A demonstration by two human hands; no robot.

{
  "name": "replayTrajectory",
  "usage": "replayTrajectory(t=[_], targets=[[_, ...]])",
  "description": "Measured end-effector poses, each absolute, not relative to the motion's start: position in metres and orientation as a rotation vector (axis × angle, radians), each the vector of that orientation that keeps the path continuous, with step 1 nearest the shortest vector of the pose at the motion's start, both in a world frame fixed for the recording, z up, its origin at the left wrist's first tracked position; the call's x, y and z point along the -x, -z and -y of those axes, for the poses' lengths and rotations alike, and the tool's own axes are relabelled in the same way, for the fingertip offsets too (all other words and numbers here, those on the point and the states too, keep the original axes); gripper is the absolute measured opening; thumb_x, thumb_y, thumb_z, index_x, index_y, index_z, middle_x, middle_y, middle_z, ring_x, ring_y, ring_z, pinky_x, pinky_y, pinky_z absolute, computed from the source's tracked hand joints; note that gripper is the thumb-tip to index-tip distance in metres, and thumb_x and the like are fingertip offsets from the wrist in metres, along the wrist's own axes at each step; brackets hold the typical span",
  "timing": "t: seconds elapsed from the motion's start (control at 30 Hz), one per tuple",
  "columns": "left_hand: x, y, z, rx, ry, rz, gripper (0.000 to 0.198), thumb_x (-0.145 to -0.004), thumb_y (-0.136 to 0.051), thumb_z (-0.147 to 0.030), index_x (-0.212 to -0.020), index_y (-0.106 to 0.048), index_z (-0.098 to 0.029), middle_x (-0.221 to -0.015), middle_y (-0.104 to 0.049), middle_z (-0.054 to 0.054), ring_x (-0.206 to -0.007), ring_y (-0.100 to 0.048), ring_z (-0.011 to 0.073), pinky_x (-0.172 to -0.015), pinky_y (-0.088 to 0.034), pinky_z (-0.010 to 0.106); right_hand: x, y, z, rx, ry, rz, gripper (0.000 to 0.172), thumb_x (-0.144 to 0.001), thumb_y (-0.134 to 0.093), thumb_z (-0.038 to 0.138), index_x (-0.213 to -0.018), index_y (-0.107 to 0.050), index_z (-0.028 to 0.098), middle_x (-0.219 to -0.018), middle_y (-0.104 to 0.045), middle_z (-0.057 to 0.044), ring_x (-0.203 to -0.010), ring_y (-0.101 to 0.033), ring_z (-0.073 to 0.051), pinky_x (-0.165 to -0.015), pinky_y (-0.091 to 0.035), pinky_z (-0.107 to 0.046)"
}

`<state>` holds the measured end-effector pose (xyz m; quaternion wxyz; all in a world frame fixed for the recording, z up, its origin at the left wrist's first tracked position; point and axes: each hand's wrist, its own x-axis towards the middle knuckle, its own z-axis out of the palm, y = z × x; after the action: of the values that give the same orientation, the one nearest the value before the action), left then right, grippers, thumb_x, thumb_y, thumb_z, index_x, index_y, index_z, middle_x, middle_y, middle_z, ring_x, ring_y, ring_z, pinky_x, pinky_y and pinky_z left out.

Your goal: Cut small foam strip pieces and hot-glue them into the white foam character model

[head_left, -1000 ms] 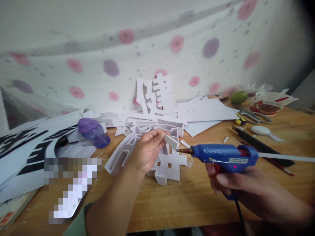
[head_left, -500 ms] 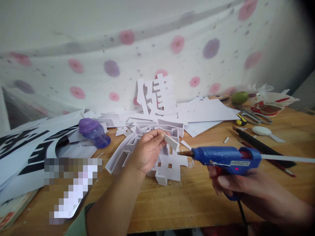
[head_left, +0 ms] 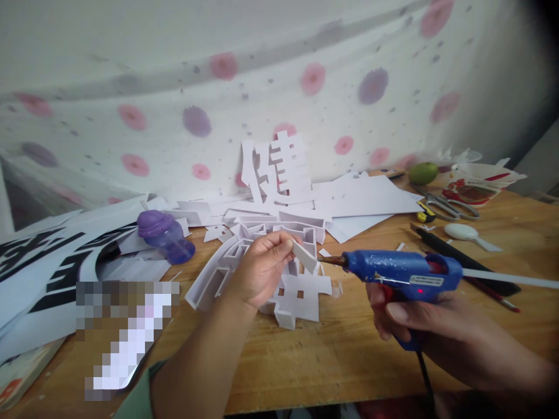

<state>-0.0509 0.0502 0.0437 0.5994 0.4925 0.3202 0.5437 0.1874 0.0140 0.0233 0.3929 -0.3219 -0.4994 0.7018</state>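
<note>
Between thumb and fingers, my left hand (head_left: 271, 259) pinches a small white foam board strip (head_left: 305, 258). My right hand (head_left: 430, 320) is wrapped round a blue hot glue gun (head_left: 393, 269), its red light lit and a white glue stick (head_left: 509, 277) poking out behind. The gun's nozzle (head_left: 332, 261) points left, close to the strip's right end; whether they touch I cannot tell. Under and behind my left hand lies a partly walled white foam board character (head_left: 301, 297), some of it hidden by the hand. A flat white cut-out character (head_left: 279, 169) leans upright against the curtain.
White sheets (head_left: 367, 196) lie at the back. On the left are a purple bottle (head_left: 166, 235) and black-printed paper (head_left: 65, 282). To the right are scissors (head_left: 449, 206), a white spoon-like tool (head_left: 467, 234), a black bar (head_left: 454, 253), a green fruit (head_left: 423, 173) and a bowl (head_left: 480, 185).
The glue gun has tipped slightly and its nozzle has risen along the strip's right end. My left hand keeps its hold on the strip, which is turned a little.
</note>
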Motion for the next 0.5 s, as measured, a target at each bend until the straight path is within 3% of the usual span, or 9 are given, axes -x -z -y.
replayTrajectory(t=[0.2,0.33,0.5], targets=[[0.065,-0.046,-0.054,-1.246,-1.275,-0.798,0.017,-0.077,-0.065,-0.032,-0.073,-0.064,-0.015,-0.080,-0.060,0.004,-0.077,-0.055,0.0159,-0.072,-0.041,0.029,-0.190,-0.024,-0.018,0.895,-1.737,1.225,0.025,-0.067,-0.078,0.037,-0.081,-0.065,0.021,-0.069,-0.054,-0.001,-0.054,-0.047,-0.009,-0.051,-0.040,-0.022],[0.089,-0.060,-0.055,-1.704,-1.411,-1.000,0.008,-0.078,-0.064,-0.023,-0.072,-0.065,-0.018,-0.082,-0.062,0.002,-0.080,-0.056,0.0145,-0.077,-0.042,0.029,-0.201,-0.031,-0.026,0.992,-1.537,1.147,0.022,-0.067,-0.077,0.035,-0.077,-0.064,0.020,-0.062,-0.051,-0.001,-0.053,-0.047,-0.011,-0.048,-0.039,-0.023],[0.093,-0.064,-0.055,-2.331,-1.082,-1.292,0.008,-0.078,-0.063,-0.017,-0.070,-0.065,-0.018,-0.080,-0.065,0.001,-0.079,-0.059,0.0140,-0.078,-0.045,0.029,-0.224,-0.025,-0.036,1.046,-1.357,1.112,0.015,-0.072,-0.074,0.028,-0.079,-0.065,0.019,-0.064,-0.053,-0.002,-0.049,-0.046,-0.011,-0.048,-0.043,-0.027]])
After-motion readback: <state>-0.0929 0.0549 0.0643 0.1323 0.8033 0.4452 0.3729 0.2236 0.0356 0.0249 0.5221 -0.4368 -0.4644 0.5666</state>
